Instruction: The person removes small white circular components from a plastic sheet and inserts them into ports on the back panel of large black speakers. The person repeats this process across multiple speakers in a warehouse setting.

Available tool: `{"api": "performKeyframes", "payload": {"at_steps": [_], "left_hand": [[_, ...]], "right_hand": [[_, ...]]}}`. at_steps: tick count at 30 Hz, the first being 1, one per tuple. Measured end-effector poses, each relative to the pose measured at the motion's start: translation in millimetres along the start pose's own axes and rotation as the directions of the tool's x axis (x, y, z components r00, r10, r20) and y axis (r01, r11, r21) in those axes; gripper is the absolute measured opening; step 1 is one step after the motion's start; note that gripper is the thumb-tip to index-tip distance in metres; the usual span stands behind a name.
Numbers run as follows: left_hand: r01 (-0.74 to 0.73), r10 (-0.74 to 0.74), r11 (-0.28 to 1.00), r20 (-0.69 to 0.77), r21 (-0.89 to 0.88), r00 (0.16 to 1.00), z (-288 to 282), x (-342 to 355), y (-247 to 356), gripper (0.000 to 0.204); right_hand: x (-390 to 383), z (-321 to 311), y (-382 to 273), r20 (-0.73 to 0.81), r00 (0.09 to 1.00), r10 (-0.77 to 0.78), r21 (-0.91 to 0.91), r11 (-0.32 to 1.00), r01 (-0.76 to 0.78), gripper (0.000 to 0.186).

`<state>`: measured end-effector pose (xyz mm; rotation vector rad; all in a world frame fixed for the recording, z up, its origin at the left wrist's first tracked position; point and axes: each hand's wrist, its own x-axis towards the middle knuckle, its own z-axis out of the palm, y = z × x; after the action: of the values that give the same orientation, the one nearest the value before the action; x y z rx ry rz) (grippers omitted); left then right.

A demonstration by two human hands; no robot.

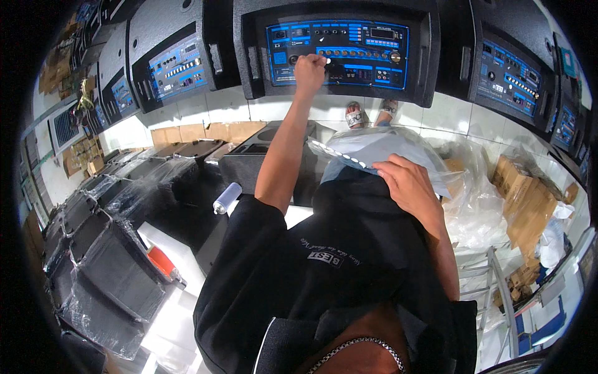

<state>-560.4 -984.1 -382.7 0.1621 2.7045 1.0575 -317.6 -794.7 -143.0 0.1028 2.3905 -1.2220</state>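
Observation:
My left hand reaches out to the black speaker cabinet in front of me, fingers pinched. A small round white sticker shows at its fingertips, close over the blue-edged control panel with its row of knobs. Whether the sticker touches the panel, I cannot tell. Nearer my body, my right hand grips the edge of a sheet of round white stickers between thumb and fingers. The sheet's pale face tilts over my lap.
More speakers with blue panels stand left and right. A spray can lies on its side to my left, near plastic-wrapped black boxes. Clear plastic film and cardboard lie right. Sandaled feet show below the panel.

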Motion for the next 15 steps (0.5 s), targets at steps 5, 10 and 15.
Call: {"api": "performKeyframes", "payload": {"at_steps": [5, 10, 15], "left_hand": [[0.005, -0.004, 1.000, -0.047, 0.025, 0.999, 3, -1, -1, 0.024], [-0.071, 0.078, 0.995, -0.098, 0.067, 0.992, 1, -7, 9, 0.022], [-0.060, 0.071, 0.996, -0.156, 0.069, 0.985, 4, -10, 11, 0.019]], "right_hand": [[-1, 0, 5, -0.020, 1.000, -0.019, 0.007, 1.000, 0.019, 0.018], [0, -1, 7, -0.021, 1.000, -0.013, 0.016, 1.000, 0.013, 0.018], [-1, -2, 6, -0.005, 1.000, 0.010, 0.015, 1.000, -0.010, 0.018]]}}
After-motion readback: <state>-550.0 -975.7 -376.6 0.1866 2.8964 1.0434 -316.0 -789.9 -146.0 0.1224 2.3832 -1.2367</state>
